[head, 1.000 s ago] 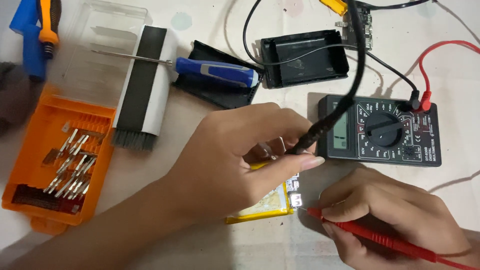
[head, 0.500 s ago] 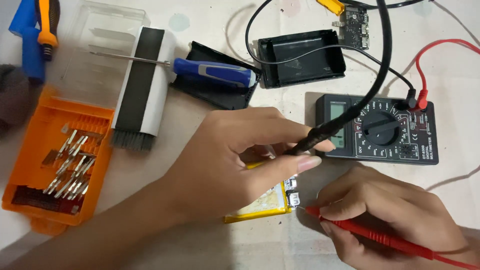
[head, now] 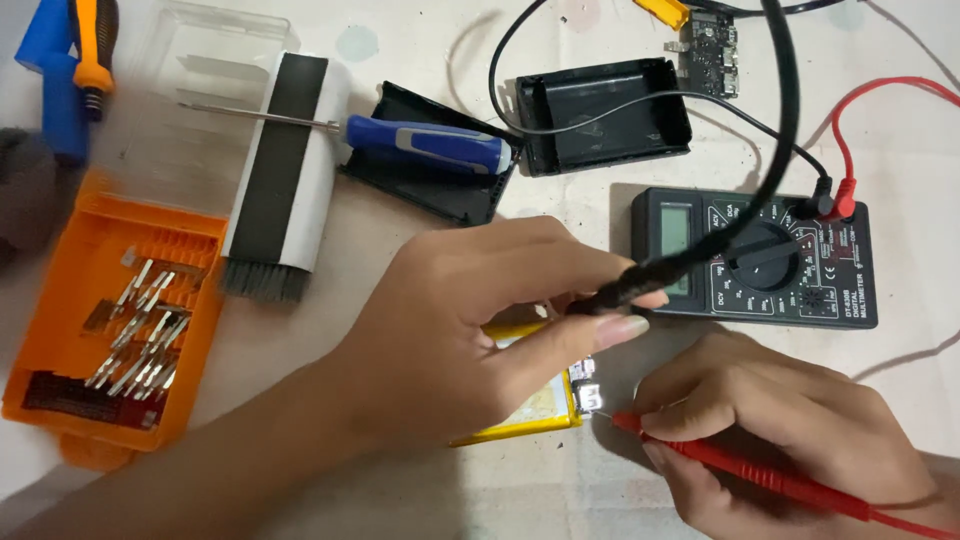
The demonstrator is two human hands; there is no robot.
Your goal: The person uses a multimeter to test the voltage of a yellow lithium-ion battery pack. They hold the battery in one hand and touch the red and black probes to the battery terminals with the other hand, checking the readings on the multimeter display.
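My left hand (head: 470, 330) pinches the black probe (head: 640, 280) of a black multimeter (head: 760, 260) between thumb and fingers, its lead arching up and away. My right hand (head: 790, 430) holds the red probe (head: 740, 465) like a pen, its tip touching the small circuit end (head: 588, 385) of a flat yellow battery pack (head: 520, 415). The pack lies on the table, mostly hidden under my left hand. Both leads plug into the meter's upper right corner.
A blue-handled screwdriver (head: 420, 142) rests across a black cover (head: 430, 170). An open black case half (head: 600, 118), a small circuit board (head: 708, 45), a black-and-white brush (head: 280, 180), and an orange bit tray (head: 110, 320) with several bits lie around. More tools (head: 70, 70) sit at far left.
The view has shifted slightly. My left hand with the black probe has edged a little toward the meter; the right hand keeps the red probe tip on the pack's end.
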